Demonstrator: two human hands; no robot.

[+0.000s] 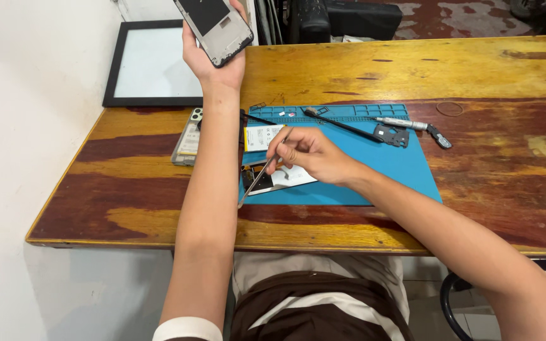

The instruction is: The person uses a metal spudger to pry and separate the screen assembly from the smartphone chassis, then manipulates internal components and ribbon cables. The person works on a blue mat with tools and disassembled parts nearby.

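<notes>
left hand clasps phone frame at 11 o'clock | right hand pinches tweezers over blue mat | best kept steady, tips low

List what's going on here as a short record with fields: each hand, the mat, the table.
Left hand: raised, holding an opened phone
Right hand: over the mat, pinching tweezers
Mat: blue, with small parts, a screwdriver and a dark bracket
Table: worn wood; a second phone left of the forearm, a framed panel at the far left corner, a rubber band
</notes>
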